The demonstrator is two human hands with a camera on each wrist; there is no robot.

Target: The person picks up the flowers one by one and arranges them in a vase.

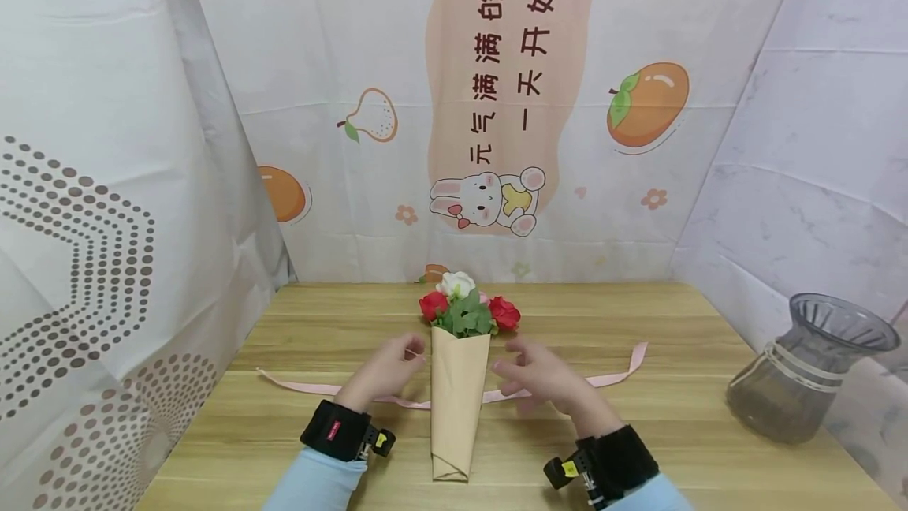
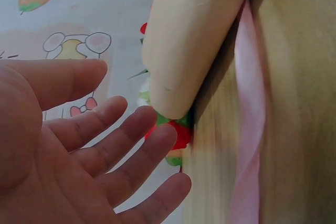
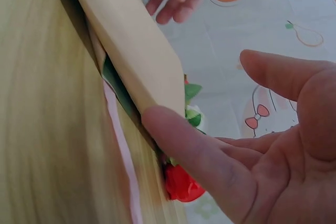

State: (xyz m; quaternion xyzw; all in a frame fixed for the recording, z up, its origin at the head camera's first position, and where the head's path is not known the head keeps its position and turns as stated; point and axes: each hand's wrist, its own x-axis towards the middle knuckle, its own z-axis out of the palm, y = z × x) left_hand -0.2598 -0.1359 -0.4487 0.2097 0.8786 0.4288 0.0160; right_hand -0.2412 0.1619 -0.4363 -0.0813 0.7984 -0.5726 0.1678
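A bouquet wrapped in tan paper lies on the table, its flowers toward the back. Red roses, a white rose and green leaves show above the wrapping. Beneath the bouquet runs a pink ribbon, with one end out to each side. My left hand is just left of the wrapping, its fingers relaxed and holding nothing in the left wrist view. On the other side my right hand hovers near the wrapping, fingers spread and a little bent, also holding nothing.
At the table's right edge stands a grey glass vase with cord tied round its neck. A printed cloth hangs behind the wooden table. More white cloth hangs on the left side.
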